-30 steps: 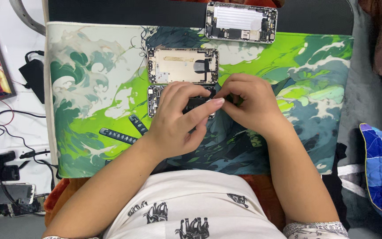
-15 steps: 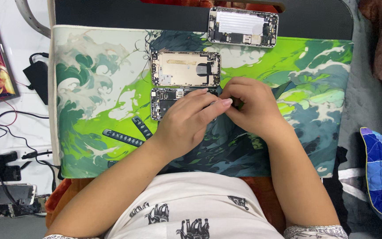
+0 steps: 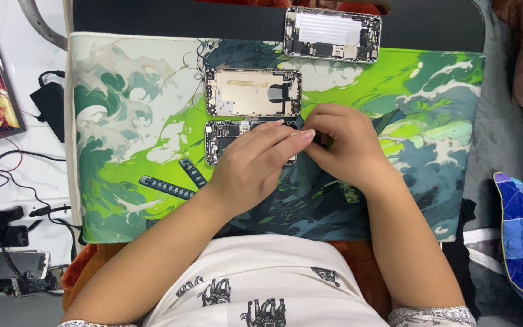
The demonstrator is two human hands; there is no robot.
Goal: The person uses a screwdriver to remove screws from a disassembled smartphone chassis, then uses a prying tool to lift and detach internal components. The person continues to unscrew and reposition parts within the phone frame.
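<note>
Head view. An opened phone body point(image 3: 225, 134), its circuit parts exposed, is being covered over its right half by the left hand point(image 3: 255, 169), which is lying flat on it with fingers stretched toward the right. The left grip is being kept loose and extended rather than clenched; whether anything is being pinched beneath the fingers cannot be told. The right hand point(image 3: 340, 148) is being held just beside it, curled, with its fingertips brought up against those of the left hand at the phone's right end. The right grip is being drawn in tight, but what it is grasping is hidden by the fingers, so its hold cannot be told.

The phone body is being supported on a green, white and teal patterned mat point(image 3: 431, 103) spread over the desk. Just above it, a second opened phone shell point(image 3: 253, 92) with a tan interior is being left flat on the mat. Farther up, at the mat's top edge, a third opened phone point(image 3: 332, 34) with a pale rectangular panel is lying well apart from both hands. Dark cables point(image 3: 7, 175) are lying to the left of the mat.
</note>
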